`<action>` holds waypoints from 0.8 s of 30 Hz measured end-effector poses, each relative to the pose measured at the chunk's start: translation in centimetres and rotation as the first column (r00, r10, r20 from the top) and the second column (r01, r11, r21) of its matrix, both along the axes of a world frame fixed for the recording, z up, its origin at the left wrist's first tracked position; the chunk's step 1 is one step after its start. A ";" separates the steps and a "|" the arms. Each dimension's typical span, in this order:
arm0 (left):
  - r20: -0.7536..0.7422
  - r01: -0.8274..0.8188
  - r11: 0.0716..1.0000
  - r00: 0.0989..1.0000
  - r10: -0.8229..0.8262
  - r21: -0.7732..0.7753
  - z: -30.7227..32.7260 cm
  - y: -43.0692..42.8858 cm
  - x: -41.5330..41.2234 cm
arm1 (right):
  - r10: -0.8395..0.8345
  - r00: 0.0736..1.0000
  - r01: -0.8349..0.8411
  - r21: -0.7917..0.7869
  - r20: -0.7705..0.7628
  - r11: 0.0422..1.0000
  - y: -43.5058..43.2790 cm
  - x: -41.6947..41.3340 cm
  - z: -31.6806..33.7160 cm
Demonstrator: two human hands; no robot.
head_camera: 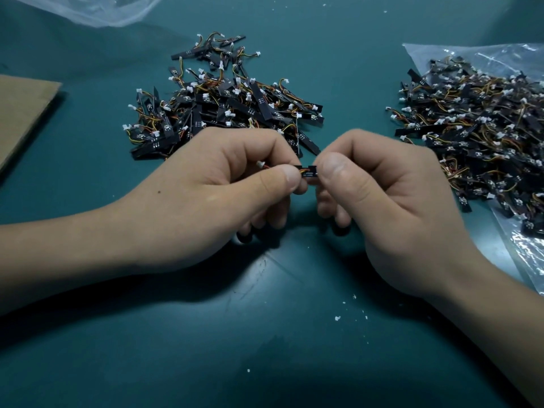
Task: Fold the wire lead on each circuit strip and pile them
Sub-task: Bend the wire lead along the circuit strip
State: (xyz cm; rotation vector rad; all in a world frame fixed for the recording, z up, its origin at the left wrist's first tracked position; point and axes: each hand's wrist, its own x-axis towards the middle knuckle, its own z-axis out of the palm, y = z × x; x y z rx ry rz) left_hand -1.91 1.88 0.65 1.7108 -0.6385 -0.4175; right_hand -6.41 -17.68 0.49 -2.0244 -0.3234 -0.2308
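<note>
Both hands meet over the middle of the green tabletop (265, 334), holding 1 black strip (307, 171) between them, clear of the surface. The left hand (212, 189) pinches its end with thumb and curled fingers; the strip's white plug (260, 164) and orange-red lead (306, 173) show just beside the thumb tip. The right hand (382, 201) pinches the other end, thumb on top, its other fingers curled under. Only a short stretch of the strip is visible between the 2 thumbs.

Behind the hands lies a loose pile (223, 107) of strips with white plugs and yellow-orange leads, directly on the tabletop. To the right, a second, larger heap (477, 131) rests on a clear plastic bag (500, 251). A sheet of brown cardboard (20, 110) lies at the left edge, and a fold of pale translucent plastic (97, 10) shows at the top left. A few white specks (337, 318) dot the tabletop near the right forearm.
</note>
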 end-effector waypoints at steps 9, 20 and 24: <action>-0.001 0.016 1.000 1.000 -0.016 0.009 -0.1 0.0 0.1 | 0.024 1.000 -0.024 -0.089 -0.008 0.996 -0.1 0.1 -0.2; -0.015 0.003 0.998 1.000 -0.004 -0.057 -0.3 0.0 0.1 | 0.039 0.999 -0.036 0.074 -0.032 0.997 -0.2 0.0 -0.2; -0.026 -0.007 0.997 1.000 0.005 -0.077 -0.2 0.1 0.1 | 0.044 0.998 -0.042 0.052 -0.036 0.998 -0.1 -0.1 -0.1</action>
